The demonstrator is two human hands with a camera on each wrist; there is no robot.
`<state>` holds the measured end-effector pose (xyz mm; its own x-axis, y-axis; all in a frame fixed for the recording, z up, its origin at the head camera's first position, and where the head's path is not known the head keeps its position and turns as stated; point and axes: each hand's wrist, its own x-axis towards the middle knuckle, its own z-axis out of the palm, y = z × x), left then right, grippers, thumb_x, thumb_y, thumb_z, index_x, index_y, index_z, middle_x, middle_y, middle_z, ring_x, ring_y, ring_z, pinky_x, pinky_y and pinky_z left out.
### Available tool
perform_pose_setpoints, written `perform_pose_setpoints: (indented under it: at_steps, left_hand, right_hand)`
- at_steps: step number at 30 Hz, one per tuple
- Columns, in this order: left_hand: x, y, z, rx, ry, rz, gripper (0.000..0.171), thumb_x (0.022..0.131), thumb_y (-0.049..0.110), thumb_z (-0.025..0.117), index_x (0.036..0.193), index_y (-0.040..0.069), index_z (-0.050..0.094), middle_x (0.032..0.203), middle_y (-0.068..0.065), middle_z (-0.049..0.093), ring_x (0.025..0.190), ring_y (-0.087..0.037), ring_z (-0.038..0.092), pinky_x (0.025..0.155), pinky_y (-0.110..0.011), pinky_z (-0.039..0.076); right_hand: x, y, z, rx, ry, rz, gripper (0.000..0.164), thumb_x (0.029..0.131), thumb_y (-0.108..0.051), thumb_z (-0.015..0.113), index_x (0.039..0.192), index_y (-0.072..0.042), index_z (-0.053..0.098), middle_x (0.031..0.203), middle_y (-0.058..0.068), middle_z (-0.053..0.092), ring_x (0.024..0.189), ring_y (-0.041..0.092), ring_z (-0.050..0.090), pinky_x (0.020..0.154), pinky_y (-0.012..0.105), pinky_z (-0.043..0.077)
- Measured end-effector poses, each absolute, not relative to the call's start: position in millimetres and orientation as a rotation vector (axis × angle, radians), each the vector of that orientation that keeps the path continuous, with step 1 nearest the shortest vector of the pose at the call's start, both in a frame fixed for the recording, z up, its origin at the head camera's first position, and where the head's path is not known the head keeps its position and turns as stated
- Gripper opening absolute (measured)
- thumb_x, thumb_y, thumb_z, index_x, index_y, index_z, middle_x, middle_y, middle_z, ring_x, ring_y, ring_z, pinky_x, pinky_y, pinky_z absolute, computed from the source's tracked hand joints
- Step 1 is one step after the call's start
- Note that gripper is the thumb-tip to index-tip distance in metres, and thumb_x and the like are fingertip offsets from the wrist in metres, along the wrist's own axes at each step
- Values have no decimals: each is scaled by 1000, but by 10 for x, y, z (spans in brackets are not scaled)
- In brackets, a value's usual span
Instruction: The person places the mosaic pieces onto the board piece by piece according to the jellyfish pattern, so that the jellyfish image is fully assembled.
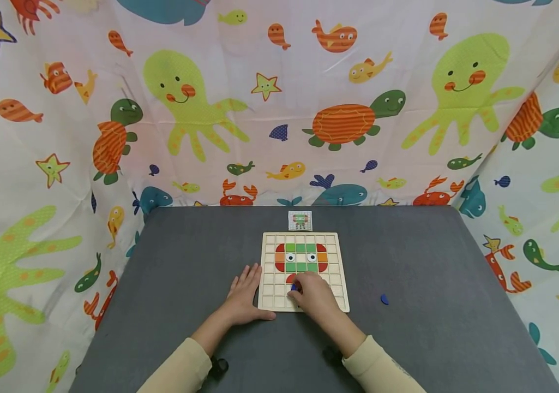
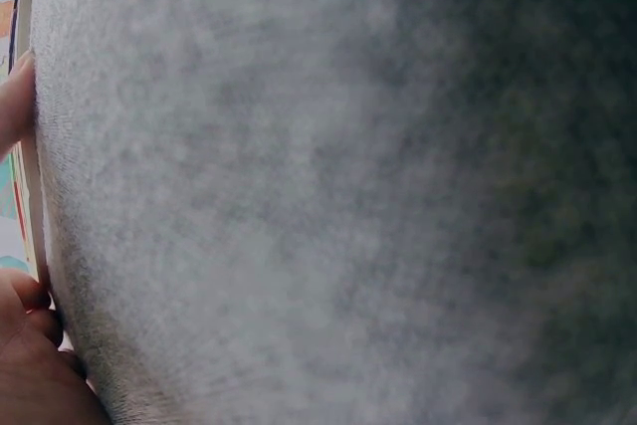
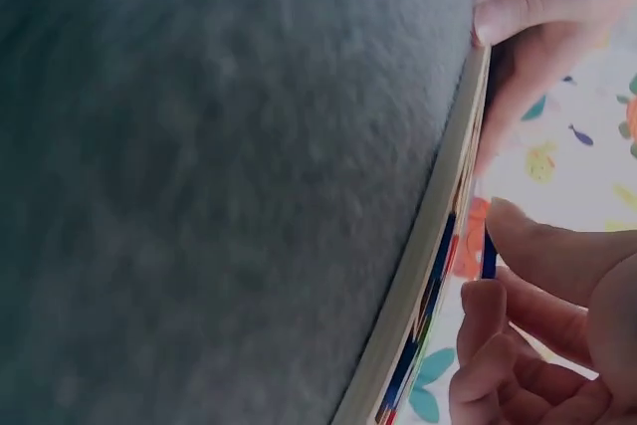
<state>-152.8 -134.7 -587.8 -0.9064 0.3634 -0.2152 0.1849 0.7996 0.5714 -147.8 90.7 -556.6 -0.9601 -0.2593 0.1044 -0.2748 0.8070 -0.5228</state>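
Note:
A light wooden grid board lies on the table, with red, orange, green and white-and-black eye pieces forming a face-like block. Below that block sits a red piece, partly behind my right hand. Between thumb and fingertips this hand pinches a thin blue piece over the board's lower part. My left hand rests at the board's left side, fingers straight along the edge and thumb by the lower corner. Only parts of fingers and the board's edge show in the left wrist view.
A loose blue piece lies on the grey table to the right of the board. Behind the board stands a small picture card. A curtain with sea animals hangs around the table's far side. Dark objects sit near the sleeves.

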Motion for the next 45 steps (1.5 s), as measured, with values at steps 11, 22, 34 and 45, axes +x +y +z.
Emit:
perform_pose_setpoints:
  at_steps: [11,22,34,45]
  left_hand:
    - [-1522,-1337,-5843,409,2679,802,127,71,55,86,163,5,14,170,-12,12,157,-35,6,123,-61,10]
    - [-1519,-1344,-5830,400,2682,786,128,71,57,86,163,6,13,170,-11,12,157,-34,6,123,-60,10]
    - [-1513,-1344,-5864,422,2680,820,126,71,51,88,162,3,14,170,-14,13,157,-37,7,122,-61,9]
    - [-1522,-1329,-5874,406,2689,796,128,71,55,87,163,5,13,170,-11,12,157,-34,6,123,-60,9]
  right_hand:
    - [-1496,780,-5589,421,-2991,813,24,76,-18,90,92,-8,75,80,1,65,70,14,57,65,33,51]
    - [-1529,741,-5587,374,-3003,846,19,79,-15,87,91,-7,75,80,2,70,73,17,63,71,37,54]
    - [-1505,732,-5547,418,-3013,785,19,78,-12,87,91,-5,75,79,5,65,72,20,61,71,38,54]
    - [-1500,816,-5435,397,-3004,823,14,82,-8,81,95,-6,77,84,3,71,73,16,62,68,35,53]
